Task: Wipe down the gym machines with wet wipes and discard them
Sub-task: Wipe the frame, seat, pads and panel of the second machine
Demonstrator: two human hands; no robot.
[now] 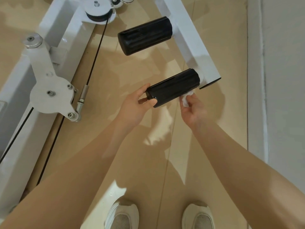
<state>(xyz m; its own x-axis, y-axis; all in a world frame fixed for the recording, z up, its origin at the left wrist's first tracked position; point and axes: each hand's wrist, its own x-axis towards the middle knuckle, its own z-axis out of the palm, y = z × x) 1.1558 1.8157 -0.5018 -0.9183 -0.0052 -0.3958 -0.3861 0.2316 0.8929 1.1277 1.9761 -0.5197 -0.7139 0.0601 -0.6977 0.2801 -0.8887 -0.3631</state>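
Note:
A black padded roller (173, 87) sticks out from the white arm (194, 47) of a gym machine. My left hand (137, 104) grips the roller's free end, thumb below and fingers above. My right hand (192, 108) pinches a crumpled white wet wipe (186, 99) and holds it against the roller's underside near the arm. A second black roller (145, 35) sits farther up the same arm, untouched.
The white machine frame (54, 38) with a pivot plate (51, 95), a pulley (99, 12) and black cables (97, 48) fills the left side. Glossy beige floor tiles lie below. A pale wall (283, 80) runs along the right. My two white shoes (122, 215) stand at the bottom.

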